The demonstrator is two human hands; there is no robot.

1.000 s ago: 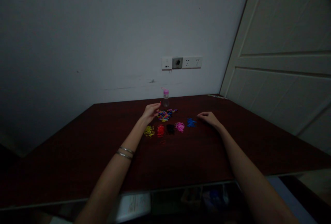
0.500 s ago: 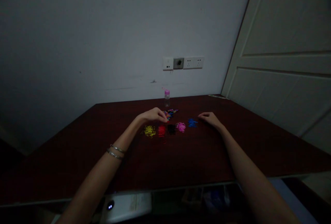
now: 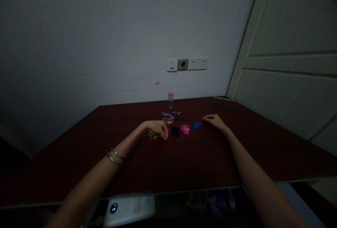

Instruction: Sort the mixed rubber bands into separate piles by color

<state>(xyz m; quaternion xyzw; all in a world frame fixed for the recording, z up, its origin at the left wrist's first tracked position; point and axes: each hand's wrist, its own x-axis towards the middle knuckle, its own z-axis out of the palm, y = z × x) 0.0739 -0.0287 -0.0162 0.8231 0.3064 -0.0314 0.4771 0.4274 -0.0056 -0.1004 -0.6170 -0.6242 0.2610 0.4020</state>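
Note:
My left hand (image 3: 158,130) is closed in a pinch over the red rubber bands (image 3: 168,131) and hides most of them; what its fingertips hold is too small to make out. Just left of it lie yellow rubber bands (image 3: 152,135), partly covered. To its right come a black pile (image 3: 175,131), a pink pile (image 3: 185,129) and a blue pile (image 3: 197,125). My right hand (image 3: 213,120) rests on the table right of the blue pile, fingertips pressed together, with anything between them hidden. Behind the row is a mixed-colour heap of bands (image 3: 169,117).
A clear bottle with a pink cap (image 3: 171,101) stands behind the heap on the dark red table (image 3: 179,168). Wall sockets (image 3: 198,64) are above it. Below the front edge, an open space holds a white device (image 3: 130,211).
My left hand has come from the mixed heap back toward me, down over the red pile, uncovering the heap. My right hand stays in place.

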